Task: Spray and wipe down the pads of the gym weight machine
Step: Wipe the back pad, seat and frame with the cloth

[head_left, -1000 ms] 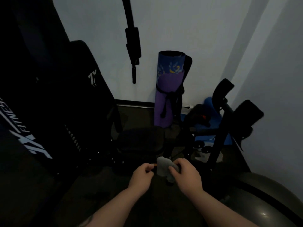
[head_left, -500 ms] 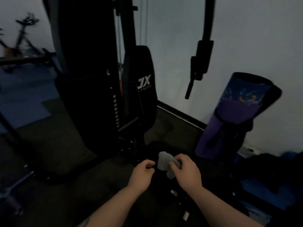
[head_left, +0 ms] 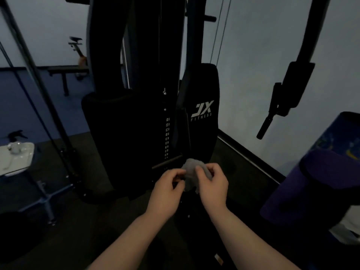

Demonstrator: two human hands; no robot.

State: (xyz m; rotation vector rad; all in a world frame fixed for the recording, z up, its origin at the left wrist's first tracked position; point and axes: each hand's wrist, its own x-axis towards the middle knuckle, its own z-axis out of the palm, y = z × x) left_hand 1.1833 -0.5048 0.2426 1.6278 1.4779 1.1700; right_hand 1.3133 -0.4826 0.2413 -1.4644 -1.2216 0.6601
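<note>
My view has swung left over the last second: the purple rolled mat point(head_left: 319, 184) that stood straight ahead now sits at the right edge, and the weight machine's back pad point(head_left: 202, 112), the one with the JX Fitness logo, fills the middle. That puts a pad in front of me again, so I judge I am lining up for the next wipe.

Both of my hands have stayed together just below that back pad. My right hand point(head_left: 212, 184) grips the grey cloth point(head_left: 190, 170) with curled fingers, and my left hand point(head_left: 167, 184) pinches its near edge, as before; I seem to be bunching or refolding it.

Left of the back pad stands the dark shrouded weight stack point(head_left: 124, 133). Far to its left, a spray bottle point(head_left: 16, 134) has come into view by a small white worktop point(head_left: 23, 154), well out of reach of either hand, so spraying would mean going over there first.
</note>
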